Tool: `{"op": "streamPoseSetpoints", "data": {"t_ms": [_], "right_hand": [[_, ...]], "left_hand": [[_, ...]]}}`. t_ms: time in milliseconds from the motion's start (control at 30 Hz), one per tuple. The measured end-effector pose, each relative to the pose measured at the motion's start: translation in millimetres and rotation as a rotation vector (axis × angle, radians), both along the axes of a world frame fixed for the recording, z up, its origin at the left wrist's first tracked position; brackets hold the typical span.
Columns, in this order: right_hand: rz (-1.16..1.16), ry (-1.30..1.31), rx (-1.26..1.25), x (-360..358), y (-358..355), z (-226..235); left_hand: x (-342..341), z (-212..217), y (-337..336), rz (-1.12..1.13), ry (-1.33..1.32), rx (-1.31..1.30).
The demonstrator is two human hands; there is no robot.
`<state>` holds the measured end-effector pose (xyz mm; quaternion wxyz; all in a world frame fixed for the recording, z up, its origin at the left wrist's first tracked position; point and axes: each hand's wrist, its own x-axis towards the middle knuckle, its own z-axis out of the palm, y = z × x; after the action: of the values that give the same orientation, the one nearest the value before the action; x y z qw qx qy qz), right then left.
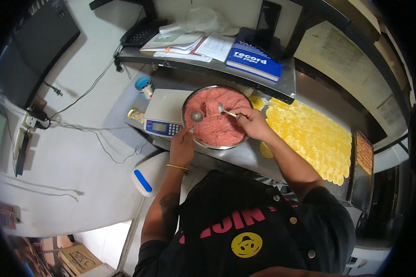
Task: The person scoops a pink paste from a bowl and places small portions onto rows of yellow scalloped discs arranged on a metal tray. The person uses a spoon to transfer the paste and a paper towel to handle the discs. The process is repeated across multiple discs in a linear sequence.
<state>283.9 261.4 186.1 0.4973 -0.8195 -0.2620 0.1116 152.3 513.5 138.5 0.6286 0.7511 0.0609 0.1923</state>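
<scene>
A round steel bowl (pixel 186 101) stands in front of me, full of pink ground meat (pixel 224 131). My left hand (pixel 182 144) is closed round the handle of a round-headed metal spoon (pixel 197 116), its head over the left part of the meat. In my right hand (pixel 253 123) I pinch the handle of a smaller spoon (pixel 222 108); its tip is at the meat near the middle of the bowl. Whether either spoon presses into the meat I cannot tell. To the right lie overlapping flat yellow rounds (pixel 309 138), spread across the table.
Left of the bowl sits a digital scale (pixel 164 108), with a blue-and-white cup (pixel 144 87) behind it. A shelf (pixel 203 64) overhangs the back, bearing papers, a blue book (pixel 254 55) and a phone (pixel 141 32). A dark tray (pixel 360 171) stands at the far right.
</scene>
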Motion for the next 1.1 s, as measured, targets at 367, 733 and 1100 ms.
{"op": "streamPoseSetpoints", "data": {"t_ms": [367,733,1100], "right_hand": [[-0.106,-0.609,-0.085,-36.6,2.9,-18.1],[0.083,-0.753,-0.158,-22.3,-14.8,-23.3],[-0.009,-0.78,-0.189,1.6,-37.9,-46.1]], "left_hand": [[34.1,-12.5,-6.9,-0.064,0.153,0.265],[29.1,-15.9,-8.3,-0.168,0.131,0.332],[28.9,-4.7,-9.1,-0.21,0.117,-0.298]]}}
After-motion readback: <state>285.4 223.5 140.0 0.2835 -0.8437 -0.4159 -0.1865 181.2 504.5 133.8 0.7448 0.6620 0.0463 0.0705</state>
